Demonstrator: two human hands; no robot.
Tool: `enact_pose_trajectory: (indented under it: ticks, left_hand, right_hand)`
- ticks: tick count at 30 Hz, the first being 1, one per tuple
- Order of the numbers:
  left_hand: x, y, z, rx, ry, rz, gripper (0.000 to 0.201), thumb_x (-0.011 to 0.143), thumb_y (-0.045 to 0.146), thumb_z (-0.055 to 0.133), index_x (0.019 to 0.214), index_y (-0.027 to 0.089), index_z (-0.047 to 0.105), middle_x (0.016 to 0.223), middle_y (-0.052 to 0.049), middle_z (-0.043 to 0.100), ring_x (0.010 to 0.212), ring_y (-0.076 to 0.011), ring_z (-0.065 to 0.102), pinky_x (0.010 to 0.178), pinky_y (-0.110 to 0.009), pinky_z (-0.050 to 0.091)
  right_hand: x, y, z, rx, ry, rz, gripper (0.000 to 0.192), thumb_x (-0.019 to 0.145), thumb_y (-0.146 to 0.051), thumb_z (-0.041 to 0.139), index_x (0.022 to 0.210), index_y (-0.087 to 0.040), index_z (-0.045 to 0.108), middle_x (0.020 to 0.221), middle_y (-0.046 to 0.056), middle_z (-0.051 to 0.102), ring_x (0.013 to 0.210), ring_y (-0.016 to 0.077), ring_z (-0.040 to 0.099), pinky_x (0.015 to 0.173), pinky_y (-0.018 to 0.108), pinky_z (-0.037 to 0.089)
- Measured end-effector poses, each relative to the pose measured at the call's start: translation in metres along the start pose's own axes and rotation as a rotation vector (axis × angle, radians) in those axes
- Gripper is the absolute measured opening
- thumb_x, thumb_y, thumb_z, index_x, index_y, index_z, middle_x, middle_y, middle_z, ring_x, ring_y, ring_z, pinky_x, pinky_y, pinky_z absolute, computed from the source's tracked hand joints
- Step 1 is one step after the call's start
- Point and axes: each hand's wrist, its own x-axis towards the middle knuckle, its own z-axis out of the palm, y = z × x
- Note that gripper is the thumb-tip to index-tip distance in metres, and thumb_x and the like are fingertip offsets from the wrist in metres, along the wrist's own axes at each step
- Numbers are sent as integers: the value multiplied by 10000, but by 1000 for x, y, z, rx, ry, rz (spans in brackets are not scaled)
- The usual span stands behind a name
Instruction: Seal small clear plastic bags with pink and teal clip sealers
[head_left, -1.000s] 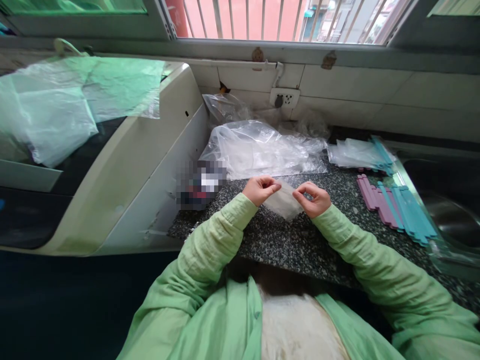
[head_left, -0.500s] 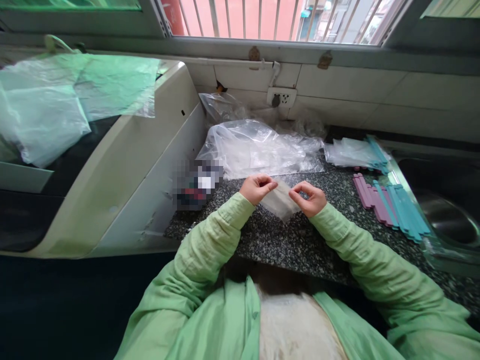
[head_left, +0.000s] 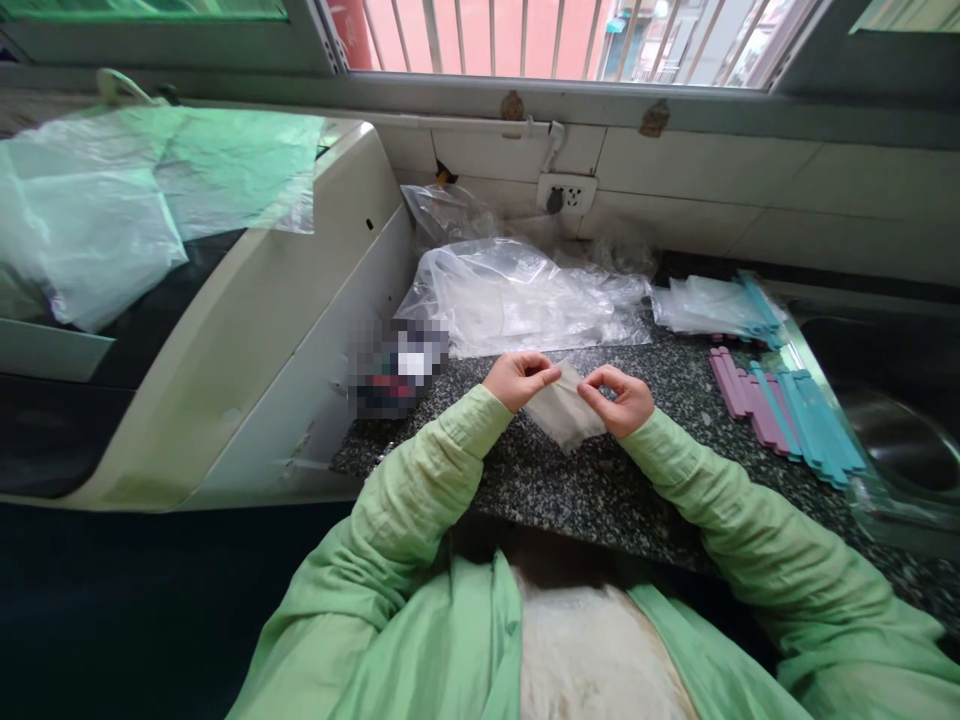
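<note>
Both hands still pinch the small clear plastic bag [head_left: 564, 412] above the desk [head_left: 585, 490]: left hand [head_left: 519, 378] and right hand [head_left: 621, 398] closed on its upper corners, hardly moved, the bag mouth seemingly unopened.

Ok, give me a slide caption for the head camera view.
Both hands, left hand and right hand, pinch a small clear plastic bag over a speckled granite counter.

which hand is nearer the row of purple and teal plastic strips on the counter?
Right. The right hand pinches the small clear plastic bag just short of the purple and teal plastic strips; the left hand grips the bag's far edge, farther away.
</note>
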Motion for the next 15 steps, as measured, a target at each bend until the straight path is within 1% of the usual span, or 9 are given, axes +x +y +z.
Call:
enact_pose_trajectory:
  ticks: [9,15]
  left_hand:
    - [1,2,-1,22,69,30,288,606,386,627,567,107,567,509,20,491,510,-64,405,504,-203,335]
    - [0,1,2,11,-14,8,370,567,466,647,560,107,555,465,42,425,472,-49,343,465,-200,284]
  right_hand:
    - [-1,-1,1,-14,-60,-23,187,728,-287,539,572,-184,542,555,5,550,535,109,503,554,256,434]
    - [1,-3,-2,4,-86,4,161,723,-322,554,644,-183,575,611,15,596,584,120,540,582,258,451]
